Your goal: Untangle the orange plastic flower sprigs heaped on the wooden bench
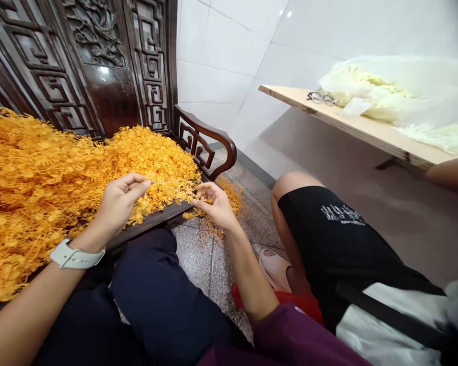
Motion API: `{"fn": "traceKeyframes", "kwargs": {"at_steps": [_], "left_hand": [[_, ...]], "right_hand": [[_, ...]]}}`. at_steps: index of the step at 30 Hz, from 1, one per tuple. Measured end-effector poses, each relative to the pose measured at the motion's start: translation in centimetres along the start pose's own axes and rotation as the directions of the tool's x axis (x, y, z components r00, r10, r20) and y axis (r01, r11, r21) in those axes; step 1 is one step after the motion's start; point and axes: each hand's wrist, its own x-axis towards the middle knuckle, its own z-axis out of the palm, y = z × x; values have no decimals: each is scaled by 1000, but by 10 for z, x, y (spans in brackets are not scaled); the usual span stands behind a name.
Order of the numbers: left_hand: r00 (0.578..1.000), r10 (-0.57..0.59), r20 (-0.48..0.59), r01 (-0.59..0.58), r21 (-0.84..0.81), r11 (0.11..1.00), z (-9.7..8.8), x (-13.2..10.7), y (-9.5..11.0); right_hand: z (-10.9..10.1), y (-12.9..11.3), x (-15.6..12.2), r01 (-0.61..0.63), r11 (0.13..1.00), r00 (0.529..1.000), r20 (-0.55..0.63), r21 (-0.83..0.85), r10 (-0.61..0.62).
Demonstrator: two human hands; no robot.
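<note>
Near the front edge of the surface (147, 222), the left hand (122, 201) and the right hand (216, 205) hold an orange sprig (178, 189) between narrow fingers (138, 191).

unreadable white print (342, 214) on black shorts (339, 254)

Your sprigs (64, 170) are yellow-orange, your watch (78, 256) pale grey-green, your trousers (164, 300) navy, your sleeve (293, 338) purple. You see a dark brown bench (112, 101) with angular fretwork and a speckled grey floor (198, 256).
</note>
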Motion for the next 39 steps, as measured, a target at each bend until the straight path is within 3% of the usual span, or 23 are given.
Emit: {"fn": "traceKeyframes", "kwargs": {"at_steps": [5,9,12,14,16,18,20,22,24,29,32,34,36,38,39], "left_hand": [[978,-10,-207,-15,-120,993,-4,8,2],[954,-73,-291,45,-99,994,-10,14,0],[925,-207,-318,157,-177,972,-12,15,1],[910,-300,-285,241,-224,944,-9,11,5],[931,-296,-213,258,-190,947,-1,0,12],[977,-181,-109,175,-61,983,10,-18,21],[999,9,40,-16,157,988,21,-39,26],[959,196,206,-262,373,890,31,-57,26],[882,307,358,-460,509,727,39,-67,24],[696,402,595,-717,613,332,49,-90,32],[638,453,623,-769,550,326,51,-114,37],[629,367,685,-776,530,341,50,-126,31],[593,171,787,-788,524,322,49,-129,21],[527,-37,849,-799,510,319,47,-126,12],[498,-109,860,-798,504,330,46,-124,9]], "right_hand": [[-2,18,-4,-12,1000,997,-79,-29,9],[4,26,-9,-52,975,990,-116,216,79],[9,29,-8,-11,916,972,-212,402,105],[7,31,-4,80,897,939,-335,435,79],[1,33,5,168,896,891,-453,412,41],[-9,36,18,210,904,842,-539,372,26],[-18,42,33,207,919,802,-596,334,36],[-22,51,47,158,937,773,-629,312,79],[-21,62,59,94,944,756,-640,316,139],[-17,90,61,3,927,734,-631,374,252],[-22,102,43,-57,913,742,-594,404,309],[-26,104,25,-106,909,785,-528,402,325],[-29,94,6,-182,903,846,-406,389,346],[-33,66,-13,-235,938,940,-187,254,287],[-36,47,-21,-196,973,980,-18,119,200]]}}
